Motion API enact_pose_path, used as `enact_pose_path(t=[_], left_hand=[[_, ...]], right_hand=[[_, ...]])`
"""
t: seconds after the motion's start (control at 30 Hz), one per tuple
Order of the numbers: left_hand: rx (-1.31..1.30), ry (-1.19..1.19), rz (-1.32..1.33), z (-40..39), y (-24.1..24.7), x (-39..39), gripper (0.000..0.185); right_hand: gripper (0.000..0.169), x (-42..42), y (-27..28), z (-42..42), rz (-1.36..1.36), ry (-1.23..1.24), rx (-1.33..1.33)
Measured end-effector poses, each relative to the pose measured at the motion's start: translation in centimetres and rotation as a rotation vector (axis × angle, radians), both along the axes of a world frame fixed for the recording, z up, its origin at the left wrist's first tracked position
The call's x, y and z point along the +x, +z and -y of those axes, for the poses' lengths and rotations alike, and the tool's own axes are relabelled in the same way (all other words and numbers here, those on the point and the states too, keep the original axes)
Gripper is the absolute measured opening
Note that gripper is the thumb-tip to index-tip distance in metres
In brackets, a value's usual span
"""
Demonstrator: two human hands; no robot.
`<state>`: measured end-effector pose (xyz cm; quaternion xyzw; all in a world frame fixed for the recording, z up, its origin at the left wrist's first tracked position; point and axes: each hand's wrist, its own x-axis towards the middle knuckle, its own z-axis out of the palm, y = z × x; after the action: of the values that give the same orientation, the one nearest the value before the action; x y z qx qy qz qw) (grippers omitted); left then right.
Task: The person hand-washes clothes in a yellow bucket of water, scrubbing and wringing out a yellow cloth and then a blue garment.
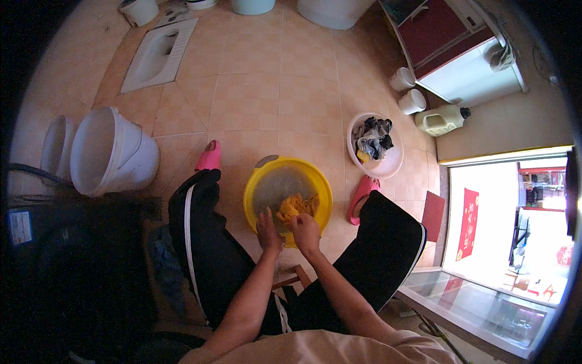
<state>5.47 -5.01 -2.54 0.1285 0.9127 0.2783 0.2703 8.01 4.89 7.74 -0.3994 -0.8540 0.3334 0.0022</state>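
A yellow plastic basin (328,182) of cloudy water stands on the floor between my feet. Bunched orange-yellow cloth (298,205) lies in its right half, partly in the water. My right hand (305,231) is closed on the near edge of this cloth, above the basin's near rim. To its left, my left hand (269,231) is held with its fingers apart over the near left of the basin, and I see nothing in it. The water hides the basin's bottom.
A pale basin (386,169) with dark and grey clothes (375,139) stands at right, near a plastic jug (441,120) and small white tubs (412,101). White buckets (141,159) are at left. Beyond lies a squat toilet (157,57). A doorway with a glass-paned door (477,305) opens at right.
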Motion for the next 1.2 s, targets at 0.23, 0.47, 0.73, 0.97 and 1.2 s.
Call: enact_pose_path(t=[0.23, 0.47, 0.73, 0.97, 1.2], left_hand=[[0.196, -0.243, -0.208, -1.9, 0.1, -0.3, 0.070], [0.358, -0.086, 0.425, -2.8, 3.3, -1.4, 0.050], [0.274, -0.551, 0.116, -3.0, 10.5, -1.7, 0.051], [0.499, -0.858, -0.107, -3.4, 11.8, 1.2, 0.042], [0.739, -0.310, -0.048, -2.5, 11.9, -0.7, 0.040]], right_hand=[[0.012, 1.4, 15.1, -0.5, -0.342, 0.085, -0.219], [0.019, 4.5, 6.7, -10.2, -0.178, -0.212, -0.238], [0.054, 3.7, -4.8, -8.1, 0.110, -0.679, -1.356], [0.046, 4.4, -9.3, -4.8, -0.470, -0.552, -2.007], [0.040, 4.9, -5.6, -3.5, -0.528, -0.174, -1.540]])
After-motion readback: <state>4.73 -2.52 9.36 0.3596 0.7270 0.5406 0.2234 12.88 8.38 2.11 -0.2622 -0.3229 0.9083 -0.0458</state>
